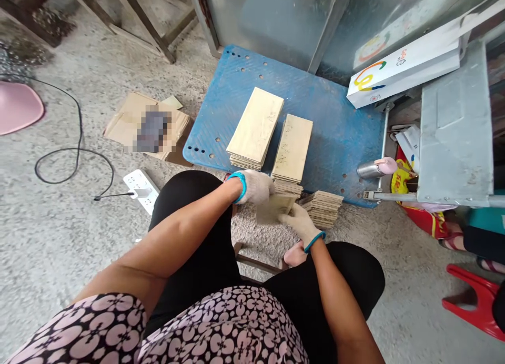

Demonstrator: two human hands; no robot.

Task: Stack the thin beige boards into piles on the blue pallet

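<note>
In a white knit glove with a blue cuff, my right hand (303, 224) grips the right side of a thin, pale wooden board (270, 211), blurred by motion. My left hand (256, 186), gloved alike, is closed at the board's upper left edge, its fingertips partly hidden. Just beyond my hands, a stack of long pale boards (256, 124) lies on a blue plastic platform (335, 117). To its right is a second, narrower stack (292, 148). A fanned pile of thin boards (322, 209) sits by the platform's near edge, close to my right hand.
A metal flask with a pink lid (376, 168) and a white bag (406, 69) are on the right, beside a grey metal frame (453, 122). Left are a cardboard box (126, 124), a white power strip (141, 190) and a looped cable. A red stool (473, 301) stands near another person's feet.
</note>
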